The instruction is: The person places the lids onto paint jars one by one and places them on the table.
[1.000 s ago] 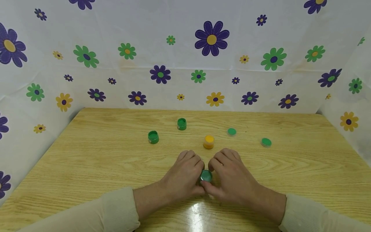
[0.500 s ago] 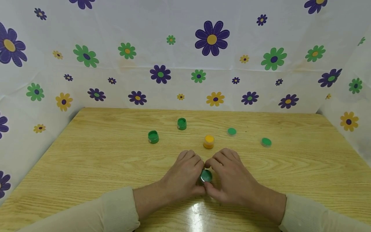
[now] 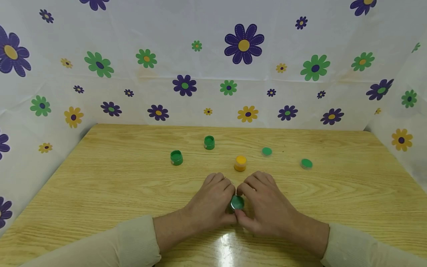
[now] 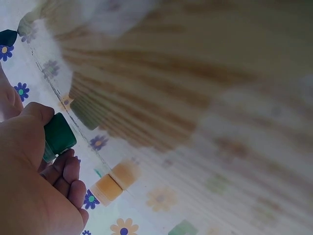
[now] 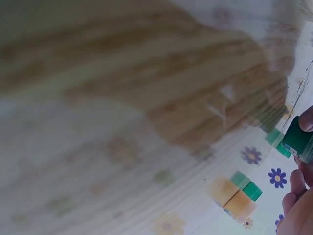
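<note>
Green jar [image 4: 59,133], lid [image 3: 237,202] apparently on, held at near side of table [image 3: 110,193]: gripped by curled left hand [image 3: 213,202], pinched by right hand [image 3: 267,204]. Lid-loosening is seemingly being attempted; steady jar, firm twist called for.

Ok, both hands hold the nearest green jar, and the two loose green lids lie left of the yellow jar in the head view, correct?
Wrong side: the head view shows the two loose green lids right of the yellow jar. The left hand and right hand do hold the nearest green jar.
</note>
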Tool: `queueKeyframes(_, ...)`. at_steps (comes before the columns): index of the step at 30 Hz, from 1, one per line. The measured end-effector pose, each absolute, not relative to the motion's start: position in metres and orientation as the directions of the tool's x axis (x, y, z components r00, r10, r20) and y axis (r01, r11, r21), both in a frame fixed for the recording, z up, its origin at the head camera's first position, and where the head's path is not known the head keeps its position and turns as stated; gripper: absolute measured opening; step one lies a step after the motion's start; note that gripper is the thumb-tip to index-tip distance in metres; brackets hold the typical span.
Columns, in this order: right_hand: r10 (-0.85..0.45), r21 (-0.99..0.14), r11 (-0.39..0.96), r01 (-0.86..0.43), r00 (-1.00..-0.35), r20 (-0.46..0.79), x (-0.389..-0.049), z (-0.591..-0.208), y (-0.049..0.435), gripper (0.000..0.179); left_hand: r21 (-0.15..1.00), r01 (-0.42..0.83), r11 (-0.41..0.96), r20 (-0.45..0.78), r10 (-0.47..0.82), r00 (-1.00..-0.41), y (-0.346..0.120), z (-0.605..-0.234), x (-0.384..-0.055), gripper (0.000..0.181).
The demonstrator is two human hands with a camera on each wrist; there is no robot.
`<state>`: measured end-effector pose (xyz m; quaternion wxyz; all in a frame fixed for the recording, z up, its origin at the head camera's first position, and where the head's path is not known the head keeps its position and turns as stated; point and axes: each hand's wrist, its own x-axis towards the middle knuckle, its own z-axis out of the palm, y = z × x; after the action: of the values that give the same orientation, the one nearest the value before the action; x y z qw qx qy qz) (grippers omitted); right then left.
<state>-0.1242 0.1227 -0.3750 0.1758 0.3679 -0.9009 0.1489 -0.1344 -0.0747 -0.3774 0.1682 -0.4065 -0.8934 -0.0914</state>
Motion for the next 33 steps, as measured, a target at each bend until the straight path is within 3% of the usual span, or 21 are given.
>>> queueKeyframes(33,-0.588,-0.112,0.71,-0.696,-0.673,0.449,-0.1255,-0.3771,0.1231,0.031,0.039,0.752,0.658,0.33,0.702,-0.631,-0.0741,-0.378,-0.1357,0.037)
